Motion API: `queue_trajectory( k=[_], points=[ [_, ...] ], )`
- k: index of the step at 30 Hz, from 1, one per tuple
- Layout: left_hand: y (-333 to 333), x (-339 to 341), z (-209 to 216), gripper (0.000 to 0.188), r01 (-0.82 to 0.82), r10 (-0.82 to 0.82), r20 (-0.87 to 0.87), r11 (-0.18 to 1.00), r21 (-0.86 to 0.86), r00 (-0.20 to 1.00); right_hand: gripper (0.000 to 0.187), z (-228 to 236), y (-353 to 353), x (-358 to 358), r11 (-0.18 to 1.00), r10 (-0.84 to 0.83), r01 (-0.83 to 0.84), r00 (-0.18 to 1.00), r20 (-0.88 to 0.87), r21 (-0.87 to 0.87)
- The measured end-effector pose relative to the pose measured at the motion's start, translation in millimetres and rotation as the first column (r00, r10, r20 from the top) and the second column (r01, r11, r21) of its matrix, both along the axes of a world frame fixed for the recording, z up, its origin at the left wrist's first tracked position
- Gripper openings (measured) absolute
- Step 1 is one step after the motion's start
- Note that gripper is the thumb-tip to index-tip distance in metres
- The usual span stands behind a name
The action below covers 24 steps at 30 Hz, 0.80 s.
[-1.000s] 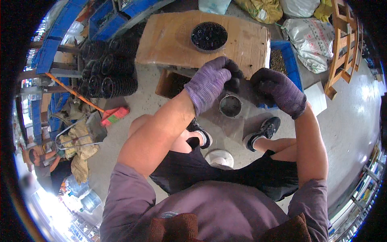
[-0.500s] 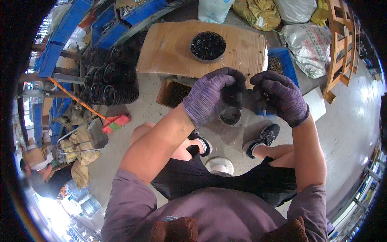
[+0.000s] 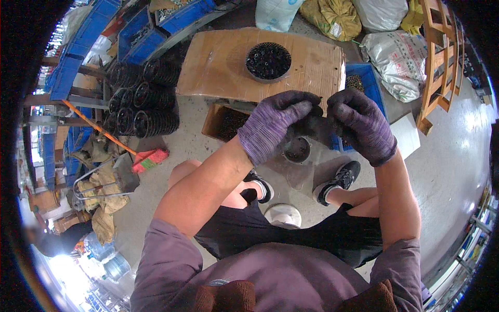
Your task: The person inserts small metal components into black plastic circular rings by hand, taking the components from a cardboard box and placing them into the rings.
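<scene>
Both my hands wear purple knit gloves with blackened palms and fingers. My left hand is closed, its thumb pressed against the fingertips. Close beside it, my right hand is closed in a similar pinch. The fingertips face each other with a small gap between them; whatever they hold is too small and dark to name. Below my left hand is a small round dark container with small bits inside. Beyond the hands, a black round basket of small dark ring-shaped parts sits on a cardboard-topped surface.
A brown box of small dark parts stands left of my hands. At right, a blue bin holds brass-coloured pieces. Stacked black baskets and a red broom are farther left. Sacks and a wooden pallet lie far right.
My fingertips have come nearer each other, and the left fingers have straightened slightly. The right hand has tilted a little. The baskets and boxes stay in place.
</scene>
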<state>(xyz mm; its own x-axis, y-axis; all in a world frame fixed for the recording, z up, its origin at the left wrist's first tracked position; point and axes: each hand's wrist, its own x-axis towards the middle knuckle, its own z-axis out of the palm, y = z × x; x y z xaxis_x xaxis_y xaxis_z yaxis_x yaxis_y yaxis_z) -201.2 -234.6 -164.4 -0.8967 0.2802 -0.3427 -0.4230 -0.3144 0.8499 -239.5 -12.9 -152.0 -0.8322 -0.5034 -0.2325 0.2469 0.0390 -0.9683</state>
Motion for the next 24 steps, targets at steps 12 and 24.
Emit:
queue_trajectory(
  k=[12, 24],
  points=[
    [-4.7, 1.2, -9.0, 0.022, -0.054, 0.054, -0.024, 0.998, 0.024, 0.998, 0.027, 1.9, 1.0, -2.2, 0.999, -0.017, 0.021, 0.995, 0.097, -0.040],
    [-0.2, -2.4, -13.2, 0.022, -0.006, -0.041, -0.182, 0.969, -0.249, 0.982, 0.021, 9.7, -3.3, 0.1, 0.989, 0.064, -0.079, 0.992, 0.112, 0.129]
  ],
)
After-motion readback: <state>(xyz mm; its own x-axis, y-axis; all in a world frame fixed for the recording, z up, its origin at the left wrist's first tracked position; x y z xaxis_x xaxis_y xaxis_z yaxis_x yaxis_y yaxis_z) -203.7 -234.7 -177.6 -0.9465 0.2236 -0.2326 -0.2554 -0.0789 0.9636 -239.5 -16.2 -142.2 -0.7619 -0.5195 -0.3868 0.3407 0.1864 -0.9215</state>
